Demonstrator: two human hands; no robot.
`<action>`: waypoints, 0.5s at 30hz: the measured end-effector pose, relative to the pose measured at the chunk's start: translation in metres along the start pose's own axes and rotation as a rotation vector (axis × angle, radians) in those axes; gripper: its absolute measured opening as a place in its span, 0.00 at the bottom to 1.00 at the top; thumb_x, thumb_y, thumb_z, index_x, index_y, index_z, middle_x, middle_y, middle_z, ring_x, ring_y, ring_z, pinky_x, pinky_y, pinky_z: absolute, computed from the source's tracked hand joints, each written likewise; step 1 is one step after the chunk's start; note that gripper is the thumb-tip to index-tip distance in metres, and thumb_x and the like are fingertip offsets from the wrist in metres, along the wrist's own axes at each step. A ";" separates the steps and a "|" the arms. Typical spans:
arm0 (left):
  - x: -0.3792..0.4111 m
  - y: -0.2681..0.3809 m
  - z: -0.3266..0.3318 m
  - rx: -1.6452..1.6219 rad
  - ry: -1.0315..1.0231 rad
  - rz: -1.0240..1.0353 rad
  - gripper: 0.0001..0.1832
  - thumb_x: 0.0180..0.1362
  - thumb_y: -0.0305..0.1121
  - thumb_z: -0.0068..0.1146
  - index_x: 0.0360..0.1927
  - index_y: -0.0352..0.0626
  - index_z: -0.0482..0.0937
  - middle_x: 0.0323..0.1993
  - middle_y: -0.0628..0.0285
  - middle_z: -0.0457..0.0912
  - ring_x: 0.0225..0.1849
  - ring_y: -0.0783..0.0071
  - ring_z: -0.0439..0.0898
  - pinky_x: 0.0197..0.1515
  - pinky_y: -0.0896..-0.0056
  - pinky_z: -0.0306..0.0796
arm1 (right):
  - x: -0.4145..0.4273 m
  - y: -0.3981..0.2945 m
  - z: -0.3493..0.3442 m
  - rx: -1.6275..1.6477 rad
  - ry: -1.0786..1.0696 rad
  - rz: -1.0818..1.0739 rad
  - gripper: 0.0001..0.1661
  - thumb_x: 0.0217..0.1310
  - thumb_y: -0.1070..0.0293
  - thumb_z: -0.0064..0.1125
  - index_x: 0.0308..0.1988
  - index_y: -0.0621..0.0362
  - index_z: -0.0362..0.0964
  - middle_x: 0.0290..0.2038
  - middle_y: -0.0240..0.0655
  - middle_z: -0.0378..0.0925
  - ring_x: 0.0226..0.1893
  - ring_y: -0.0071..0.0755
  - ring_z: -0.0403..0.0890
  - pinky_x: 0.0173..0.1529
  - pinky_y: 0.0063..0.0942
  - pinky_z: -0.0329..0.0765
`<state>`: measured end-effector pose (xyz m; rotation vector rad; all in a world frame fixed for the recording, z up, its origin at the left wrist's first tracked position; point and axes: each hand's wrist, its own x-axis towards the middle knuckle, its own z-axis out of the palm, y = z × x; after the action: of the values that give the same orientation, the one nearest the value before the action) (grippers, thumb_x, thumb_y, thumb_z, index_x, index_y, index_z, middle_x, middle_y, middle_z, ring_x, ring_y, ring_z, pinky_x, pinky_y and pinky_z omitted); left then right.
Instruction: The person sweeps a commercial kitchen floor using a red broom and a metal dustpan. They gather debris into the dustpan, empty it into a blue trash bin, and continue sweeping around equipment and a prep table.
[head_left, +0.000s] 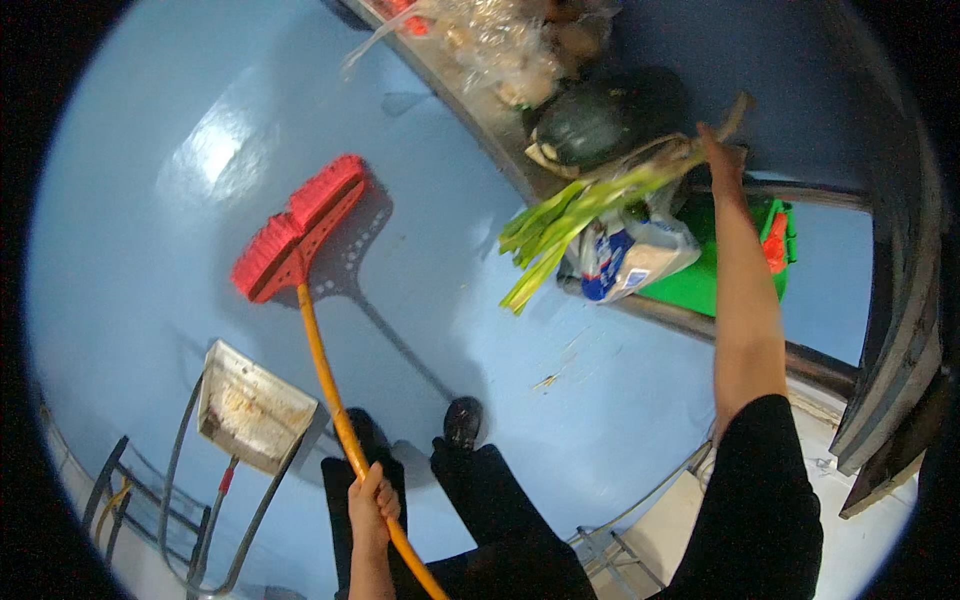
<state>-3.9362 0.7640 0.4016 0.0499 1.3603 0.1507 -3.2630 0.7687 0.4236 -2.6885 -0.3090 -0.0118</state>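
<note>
My left hand (373, 504) is wrapped around the yellow handle (335, 401) of a broom. The broom's red bristled head (300, 229) is raised, its shadow lying apart from it on the blue floor. At the upper right, my outstretched right hand (724, 161) grips a bunch of long green stalks (600, 202), probably leeks or large scallions. Their leafy ends hang past a shelf edge. Beside the stalks rests a big dark green melon or gourd (611, 120). Just below them, a clear plastic bag with blue print (634, 259) sits on the shelf corner.
A long-handled dustpan (259, 409) with pale debris stands at the lower left near a dark metal rack (157, 510). Clear bags of produce (495, 49) lie farther along the shelf. A green plastic container (682, 281) shows behind the metal frame (810, 360). Scraps (547, 382) lie on the floor.
</note>
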 end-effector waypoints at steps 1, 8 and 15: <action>0.005 -0.005 0.002 0.011 -0.058 -0.025 0.15 0.56 0.40 0.51 0.19 0.49 0.62 0.08 0.73 0.58 0.07 0.85 0.55 0.08 0.84 0.50 | 0.008 0.023 -0.011 -0.331 0.134 -0.277 0.41 0.49 0.41 0.53 0.51 0.65 0.59 0.51 0.49 0.64 0.50 0.45 0.67 0.53 0.32 0.64; 0.001 -0.017 0.009 0.026 -0.056 0.025 0.18 0.57 0.48 0.48 0.19 0.50 0.61 0.09 0.76 0.55 0.08 0.86 0.54 0.10 0.82 0.51 | -0.543 -0.022 -0.095 0.378 -1.584 -0.017 0.46 0.51 0.58 0.56 0.61 0.60 0.39 0.58 0.45 0.52 0.53 0.39 0.63 0.56 0.34 0.62; -0.005 -0.041 0.029 0.455 -0.177 0.353 0.17 0.58 0.41 0.48 0.42 0.38 0.66 0.25 0.63 0.74 0.26 0.76 0.72 0.30 0.76 0.68 | -0.587 -0.042 -0.134 0.164 -1.091 0.102 0.29 0.54 0.71 0.49 0.57 0.49 0.57 0.41 0.53 0.72 0.39 0.47 0.76 0.45 0.33 0.70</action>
<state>-3.9056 0.7239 0.4078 0.6718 1.1773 0.1262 -3.8394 0.6232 0.5289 -2.2787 -0.4464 1.4466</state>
